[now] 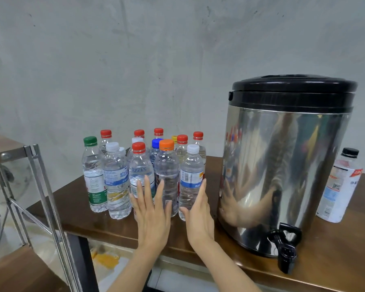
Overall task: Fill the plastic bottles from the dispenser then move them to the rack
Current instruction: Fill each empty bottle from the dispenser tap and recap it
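Several capped plastic bottles stand in a cluster on the brown table point(72, 213). At the front are an orange-capped bottle point(167, 165) and a white-capped bottle point(191, 175). My left hand point(152, 216) is stretched out flat in front of a red-capped bottle point(139, 165), fingers straight. Beside the white-capped bottle is my right hand point(198, 218), flat and edge-on, with the thumb near the bottle's base. Neither hand grips anything. The steel dispenser point(282, 165) with a black lid stands to the right; its black tap point(286, 247) overhangs the table's front edge.
A metal-framed rack point(42, 186) with wooden shelves stands at the left, next to the table. A large white-labelled bottle with a black cap point(339, 186) stands right of the dispenser. A grey wall is behind. The floor below shows a yellow stain.
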Action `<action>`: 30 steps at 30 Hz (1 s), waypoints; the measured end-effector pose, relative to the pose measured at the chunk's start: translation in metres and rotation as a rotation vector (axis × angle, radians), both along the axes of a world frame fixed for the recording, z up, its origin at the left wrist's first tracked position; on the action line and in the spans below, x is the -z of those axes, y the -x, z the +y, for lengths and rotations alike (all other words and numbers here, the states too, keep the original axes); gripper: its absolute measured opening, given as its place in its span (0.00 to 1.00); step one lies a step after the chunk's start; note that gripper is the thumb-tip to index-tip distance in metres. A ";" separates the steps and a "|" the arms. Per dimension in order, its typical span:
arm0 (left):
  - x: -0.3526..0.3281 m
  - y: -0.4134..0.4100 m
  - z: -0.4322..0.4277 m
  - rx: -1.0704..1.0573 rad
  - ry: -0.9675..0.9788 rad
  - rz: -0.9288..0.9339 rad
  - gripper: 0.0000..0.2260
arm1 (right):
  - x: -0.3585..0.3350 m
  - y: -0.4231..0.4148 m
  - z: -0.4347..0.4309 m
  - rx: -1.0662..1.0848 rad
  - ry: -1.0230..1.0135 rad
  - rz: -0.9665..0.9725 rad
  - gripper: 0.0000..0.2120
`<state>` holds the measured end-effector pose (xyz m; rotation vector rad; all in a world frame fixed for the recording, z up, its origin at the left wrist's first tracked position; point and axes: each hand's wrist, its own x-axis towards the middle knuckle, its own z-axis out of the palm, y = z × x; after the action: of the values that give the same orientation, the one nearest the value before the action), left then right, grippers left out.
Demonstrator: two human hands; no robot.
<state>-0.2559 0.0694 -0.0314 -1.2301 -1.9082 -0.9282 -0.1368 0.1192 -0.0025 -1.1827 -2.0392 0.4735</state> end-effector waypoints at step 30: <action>0.035 -0.069 -0.057 0.459 -0.069 -0.082 0.16 | 0.062 -0.100 -0.049 -0.254 -0.500 -0.200 0.19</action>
<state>-0.1871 0.0124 -0.0663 -1.6459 -1.6649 -1.2838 -0.0367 0.0705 -0.0647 -0.6943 -2.3097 -0.0498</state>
